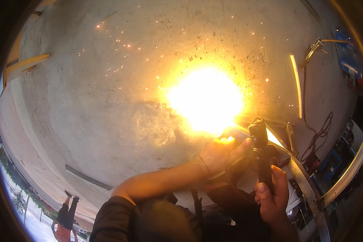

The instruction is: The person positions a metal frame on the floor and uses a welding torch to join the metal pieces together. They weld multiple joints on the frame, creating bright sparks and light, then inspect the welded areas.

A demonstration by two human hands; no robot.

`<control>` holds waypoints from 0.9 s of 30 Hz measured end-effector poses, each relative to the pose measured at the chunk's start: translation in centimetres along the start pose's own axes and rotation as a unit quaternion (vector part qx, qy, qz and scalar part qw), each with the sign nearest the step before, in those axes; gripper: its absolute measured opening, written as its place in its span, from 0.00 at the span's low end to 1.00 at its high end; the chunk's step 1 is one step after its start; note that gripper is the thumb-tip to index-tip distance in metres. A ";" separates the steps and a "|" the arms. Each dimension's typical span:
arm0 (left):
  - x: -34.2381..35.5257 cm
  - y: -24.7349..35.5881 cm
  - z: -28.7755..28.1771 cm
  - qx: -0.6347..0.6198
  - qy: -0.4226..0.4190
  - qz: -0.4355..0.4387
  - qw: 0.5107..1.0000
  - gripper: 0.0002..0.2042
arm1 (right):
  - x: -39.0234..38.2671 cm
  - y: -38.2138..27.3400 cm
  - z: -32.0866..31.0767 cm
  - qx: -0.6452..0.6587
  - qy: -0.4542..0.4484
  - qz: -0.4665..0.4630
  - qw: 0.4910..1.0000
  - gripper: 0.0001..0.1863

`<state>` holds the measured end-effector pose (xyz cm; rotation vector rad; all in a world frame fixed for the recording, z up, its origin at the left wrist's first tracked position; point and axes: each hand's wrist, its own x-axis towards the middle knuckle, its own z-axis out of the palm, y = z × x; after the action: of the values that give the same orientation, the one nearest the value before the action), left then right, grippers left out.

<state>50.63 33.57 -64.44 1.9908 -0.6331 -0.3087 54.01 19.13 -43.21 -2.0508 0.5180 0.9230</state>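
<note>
A blinding white-yellow glare [203,99] fills the centre, throwing sparks over the concrete floor [101,88], with pale smoke at its lower left. Just below the glare my left hand [218,155] has its fingers closed on a metal bar [240,132] that runs from the light toward the right. To its right my right hand [272,193] is wrapped round the black handle of a welding tool [260,151], which stands upright in the picture. A longer metal frame [300,173] slants past my right hand to the lower edge. The glare hides the far end of the bar.
A clamp [313,50] with cables and a pale strip [295,84] lie upper right. Coiled cable [322,133] and blue equipment [347,54] line the right. Frame pieces [32,62] and a flat bar [88,177] are left. Another person [66,218] stands at lower left outdoors.
</note>
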 end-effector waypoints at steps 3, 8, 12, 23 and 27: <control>-0.2 -0.4 0.5 0.028 0.108 0.020 0.994 0.39 | 0.0 0.2 0.0 -0.009 0.002 0.009 1.000 0.26; -0.4 -0.2 0.5 0.017 0.080 0.005 0.997 0.40 | 0.1 0.3 -0.2 -0.032 -0.017 0.026 0.999 0.25; 0.0 -0.1 -0.2 0.025 0.067 0.000 0.997 0.38 | 0.2 -1.2 -0.2 0.035 -0.024 0.102 0.994 0.24; 0.0 0.3 0.2 -0.087 -0.022 -0.064 0.994 0.32 | -0.1 0.2 -0.5 -0.002 -0.002 0.001 1.000 0.25; -0.3 -0.2 0.7 0.054 0.112 0.026 0.992 0.37 | 0.1 0.0 -0.2 0.038 0.006 0.025 0.999 0.25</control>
<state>50.13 33.31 -64.93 2.0715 -0.5667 -0.0177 54.15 19.01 -43.17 -1.9834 0.6045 0.9073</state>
